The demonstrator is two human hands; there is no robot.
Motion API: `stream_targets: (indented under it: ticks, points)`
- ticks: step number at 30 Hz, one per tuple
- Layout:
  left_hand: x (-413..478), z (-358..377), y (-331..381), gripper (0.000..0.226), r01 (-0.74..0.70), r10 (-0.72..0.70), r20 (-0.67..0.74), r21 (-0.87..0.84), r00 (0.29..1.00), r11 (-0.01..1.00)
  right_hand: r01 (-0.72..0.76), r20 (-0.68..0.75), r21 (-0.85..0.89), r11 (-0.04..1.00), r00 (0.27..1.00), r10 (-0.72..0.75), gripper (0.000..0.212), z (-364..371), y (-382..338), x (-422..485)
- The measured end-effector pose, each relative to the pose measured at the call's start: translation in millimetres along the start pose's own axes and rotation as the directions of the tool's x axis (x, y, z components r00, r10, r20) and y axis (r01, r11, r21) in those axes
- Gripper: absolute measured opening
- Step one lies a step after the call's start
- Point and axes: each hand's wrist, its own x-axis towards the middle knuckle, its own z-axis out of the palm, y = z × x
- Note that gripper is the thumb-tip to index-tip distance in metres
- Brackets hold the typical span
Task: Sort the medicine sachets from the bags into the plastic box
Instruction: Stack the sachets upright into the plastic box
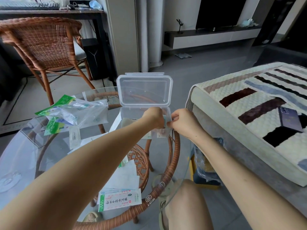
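Note:
A clear plastic box (pixel 123 115) stands on the glass table with its lid (pixel 144 89) hinged up at the back. A few flat sachets lie inside it. My left hand (pixel 153 117) reaches into the box's right end, fingers closed on a sachet (pixel 165 117) that mostly hides behind the hand. My right hand (pixel 181 121) pinches at the box's right rim, touching the same sachet. Clear and green plastic bags (pixel 74 112) lie left of the box. A stack of white sachets (pixel 119 199) with red print rests at the table's near edge.
The round glass table (pixel 25 155) has a rattan rim (pixel 174 163). A rattan chair (pixel 41 45) stands at the back left. A quilted cushion (pixel 249 117) with a phone (pixel 290 119) on it lies to the right. My knee (pixel 187 205) is under the near edge.

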Motion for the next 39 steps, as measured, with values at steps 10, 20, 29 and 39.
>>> stream_targets:
  ticks: [10, 20, 29, 39]
  points:
    - [10.8, -6.2, 2.3, 0.032, -0.182, 0.137, 0.172, 0.280, 0.976, 0.942, 0.005, 0.003, 0.006, 1.000, 1.000, -0.005, 0.011, -0.6, 0.0, 0.3]
    - [11.0, -20.7, 5.6, 0.014, -0.089, 0.068, 0.276, 0.064, 0.959, 0.994, 0.010, 0.012, -0.008, 1.000, 1.000, -0.010, 0.019, -3.9, -3.4, -3.8]
    - [-55.7, -71.0, -46.4, 0.022, -0.149, 0.120, -0.145, -0.213, 0.982, 0.966, 0.054, -0.136, -0.192, 0.980, 0.987, -0.081, 0.028, -8.8, -15.6, -25.5]
    - [-157.3, -30.7, -132.4, 0.022, -0.066, 0.037, -0.282, -0.096, 0.959, 0.993, 0.373, 0.211, -0.122, 0.920, 0.915, -0.343, 0.033, 39.8, -56.4, -105.3]
